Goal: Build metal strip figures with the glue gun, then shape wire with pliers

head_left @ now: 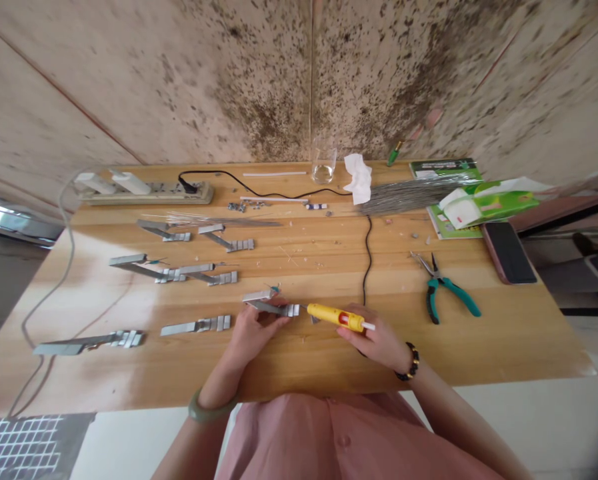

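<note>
My right hand (371,339) is wrapped round a yellow hot glue gun (329,314), with a white glue stick (369,326) poking out of its back end. The nozzle points left, close to the end of a folded grey strip piece (273,307); whether they touch I cannot tell. That piece is held by my left hand (255,333), thumb and fingers closed on it just above the table. A small teal bit shows at its upper arm. Left of my left hand lies a flat grey strip piece (196,325).
Several similar grey folded pieces (129,260) lie on the left of the wooden table (299,363). A power strip (149,193), a glass (323,165), tissue (359,179) and thin wires (413,193) line the back. Pliers (443,287) and a phone (509,253) lie right. A black cord (367,260) crosses the middle.
</note>
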The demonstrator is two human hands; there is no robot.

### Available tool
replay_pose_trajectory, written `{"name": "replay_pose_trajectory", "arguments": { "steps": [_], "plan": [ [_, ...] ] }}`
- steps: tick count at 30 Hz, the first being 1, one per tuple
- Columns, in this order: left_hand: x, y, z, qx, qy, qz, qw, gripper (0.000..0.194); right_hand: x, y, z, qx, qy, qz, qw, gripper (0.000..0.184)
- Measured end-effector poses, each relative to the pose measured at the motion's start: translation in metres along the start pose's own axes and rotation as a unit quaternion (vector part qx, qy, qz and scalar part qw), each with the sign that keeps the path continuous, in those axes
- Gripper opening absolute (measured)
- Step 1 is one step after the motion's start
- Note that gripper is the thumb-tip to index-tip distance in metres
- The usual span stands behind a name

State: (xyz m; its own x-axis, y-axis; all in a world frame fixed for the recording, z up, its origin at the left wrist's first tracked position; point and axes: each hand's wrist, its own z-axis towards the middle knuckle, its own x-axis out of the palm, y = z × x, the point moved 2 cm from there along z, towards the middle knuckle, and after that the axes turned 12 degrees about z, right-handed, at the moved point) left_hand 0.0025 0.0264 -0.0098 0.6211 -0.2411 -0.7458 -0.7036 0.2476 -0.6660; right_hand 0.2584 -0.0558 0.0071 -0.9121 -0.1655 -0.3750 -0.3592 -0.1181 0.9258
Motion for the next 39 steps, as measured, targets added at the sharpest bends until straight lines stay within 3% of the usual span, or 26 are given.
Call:
{"name": "replay_pose_trajectory", "arguments": {
  "steps": [39],
  "plan": [
    [0.0018, 0.0014, -0.0005, 0.004, -0.008, -0.006, 1.000, 0.028, -0.0011, 0.0011, -0.0023, 0.005, 0.017, -0.002, 1.000, 0.013]
  ]
}}
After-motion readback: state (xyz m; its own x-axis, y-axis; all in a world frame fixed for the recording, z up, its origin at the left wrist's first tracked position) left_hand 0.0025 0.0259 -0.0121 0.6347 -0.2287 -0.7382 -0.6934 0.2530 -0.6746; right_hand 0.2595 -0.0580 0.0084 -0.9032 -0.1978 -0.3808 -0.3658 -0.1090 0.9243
